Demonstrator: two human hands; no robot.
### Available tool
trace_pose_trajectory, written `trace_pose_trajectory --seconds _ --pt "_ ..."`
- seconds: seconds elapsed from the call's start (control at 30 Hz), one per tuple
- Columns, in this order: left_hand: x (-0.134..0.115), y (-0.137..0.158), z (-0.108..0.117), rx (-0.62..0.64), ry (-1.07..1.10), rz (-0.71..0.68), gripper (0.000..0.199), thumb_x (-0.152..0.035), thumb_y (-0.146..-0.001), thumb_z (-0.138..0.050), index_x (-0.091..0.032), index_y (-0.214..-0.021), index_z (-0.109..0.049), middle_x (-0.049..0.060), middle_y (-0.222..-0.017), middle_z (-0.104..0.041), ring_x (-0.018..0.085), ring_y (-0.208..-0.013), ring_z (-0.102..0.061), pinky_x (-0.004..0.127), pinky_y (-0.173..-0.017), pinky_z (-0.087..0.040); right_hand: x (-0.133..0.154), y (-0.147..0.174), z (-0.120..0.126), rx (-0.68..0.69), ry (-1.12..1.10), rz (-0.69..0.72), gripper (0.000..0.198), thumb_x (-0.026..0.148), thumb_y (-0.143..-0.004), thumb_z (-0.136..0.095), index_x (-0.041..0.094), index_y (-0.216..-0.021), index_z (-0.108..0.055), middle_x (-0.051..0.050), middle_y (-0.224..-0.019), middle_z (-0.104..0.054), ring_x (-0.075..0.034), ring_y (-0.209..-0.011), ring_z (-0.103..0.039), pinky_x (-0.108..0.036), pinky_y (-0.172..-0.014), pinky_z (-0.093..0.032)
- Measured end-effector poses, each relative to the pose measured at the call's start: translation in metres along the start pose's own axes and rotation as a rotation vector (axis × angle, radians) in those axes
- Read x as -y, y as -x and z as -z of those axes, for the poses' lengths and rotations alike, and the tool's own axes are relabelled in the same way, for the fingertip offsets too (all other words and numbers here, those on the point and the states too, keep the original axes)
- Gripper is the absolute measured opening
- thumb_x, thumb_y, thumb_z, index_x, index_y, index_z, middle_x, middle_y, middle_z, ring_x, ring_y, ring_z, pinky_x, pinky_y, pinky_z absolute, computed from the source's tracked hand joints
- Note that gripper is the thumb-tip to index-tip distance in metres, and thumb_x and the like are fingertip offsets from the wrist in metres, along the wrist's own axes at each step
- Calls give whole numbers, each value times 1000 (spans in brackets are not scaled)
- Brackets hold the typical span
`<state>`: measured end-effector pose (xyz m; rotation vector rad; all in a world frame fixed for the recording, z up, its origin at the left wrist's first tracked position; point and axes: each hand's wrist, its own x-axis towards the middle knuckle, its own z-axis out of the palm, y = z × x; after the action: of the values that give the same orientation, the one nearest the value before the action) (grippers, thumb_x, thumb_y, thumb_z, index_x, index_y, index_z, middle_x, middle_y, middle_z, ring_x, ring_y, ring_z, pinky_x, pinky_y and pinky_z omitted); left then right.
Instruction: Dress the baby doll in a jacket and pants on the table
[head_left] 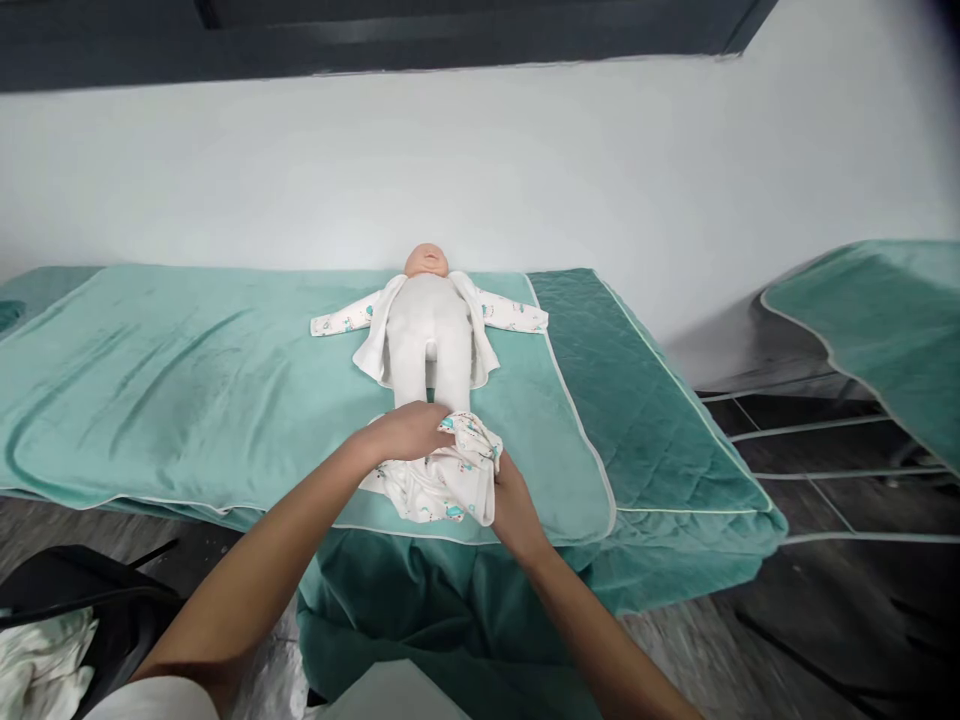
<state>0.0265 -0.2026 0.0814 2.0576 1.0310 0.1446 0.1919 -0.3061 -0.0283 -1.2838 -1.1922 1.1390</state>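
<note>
At lower centre of the frame, the left hand (405, 432) lies curled over the bunched printed garment (446, 480), fingers closed on its top fold. The right hand (514, 510) grips the garment's right edge; its fingers are hidden behind the cloth. The bundle covers the feet of the doll (430, 335), which lies face up on the light green mat (187, 380). Beyond, an open printed top (510, 312) spreads under the doll's torso, against the white wall (480, 170).
</note>
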Motion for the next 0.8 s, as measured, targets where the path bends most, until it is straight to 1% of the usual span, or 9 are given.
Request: trace_pose_trajectory --seconds 0.07,0.13,0.23,0.3,0.4,0.5,0.57,0.67,0.8 --pt "1 4 4 41 110 22 24 -41 -85 -62 -21 -94 -72 6 -102 -75 25 -95 -68 29 -75 -47 0 -6 2 -27 -50 15 44 41 -82 -70 27 -122 -62 -7 -122 -68 -29 -109 -63 -45 -99 -50" --pt "4 7 7 86 276 46 32 -45 -85 -63 -22 -106 -72 6 -114 -74 26 -106 -67 30 -81 -48 0 -15 5 -83 -78 38 33 40 -80 -71 27 -109 -63 -6 -113 -69 -28 -102 -63 -44 -96 -50" --pt "9 8 11 200 573 58 45 -49 -81 -71 -23 -117 -68 7 -125 -70 27 -117 -64 32 -89 -51 0 -34 11 -153 -140 94 24 41 -82 -70 27 -99 -61 -3 -101 -68 -25 -97 -63 -41 -93 -50" --pt "13 6 15 258 670 54 51 -46 -74 -80 -22 -116 -67 9 -125 -69 27 -115 -65 33 -88 -52 -1 -48 14 -158 -184 119 22 42 -83 -67 27 -98 -60 -1 -99 -67 -23 -94 -62 -39 -91 -50" --pt "15 1 22 236 626 33 50 -38 -66 -86 -21 -109 -68 7 -115 -70 25 -106 -66 32 -83 -52 -3 -62 17 -146 -193 129 25 44 -82 -68 25 -97 -60 -1 -96 -66 -21 -90 -62 -36 -87 -49" --pt "14 -6 30 117 578 -3 40 -35 -70 -80 -20 -105 -68 5 -108 -69 22 -99 -65 30 -81 -49 -4 -69 16 -181 -170 113 25 44 -84 -66 24 -98 -60 0 -96 -66 -19 -87 -60 -33 -83 -48" --pt "12 -11 34 -19 515 -22 33 -33 -74 -74 -19 -102 -66 4 -103 -68 21 -97 -63 30 -82 -48 -3 -73 16 -209 -142 129 24 44 -87 -63 24 -99 -60 0 -97 -66 -18 -87 -58 -32 -84 -48" --pt "10 -23 37 -244 367 -55 26 -31 -77 -67 -17 -98 -64 3 -99 -66 21 -96 -61 32 -85 -46 0 -83 16 -217 -91 194 24 43 -88 -62 23 -100 -61 -1 -95 -65 -18 -89 -57 -32 -85 -47" --pt "10 -42 34 -485 218 -51 19 -23 -78 -60 -18 -97 -62 2 -95 -66 20 -94 -59 31 -88 -44 4 -111 19 -228 -32 232 22 41 -86 -62 22 -97 -61 0 -92 -66 -18 -88 -57 -32 -85 -47"
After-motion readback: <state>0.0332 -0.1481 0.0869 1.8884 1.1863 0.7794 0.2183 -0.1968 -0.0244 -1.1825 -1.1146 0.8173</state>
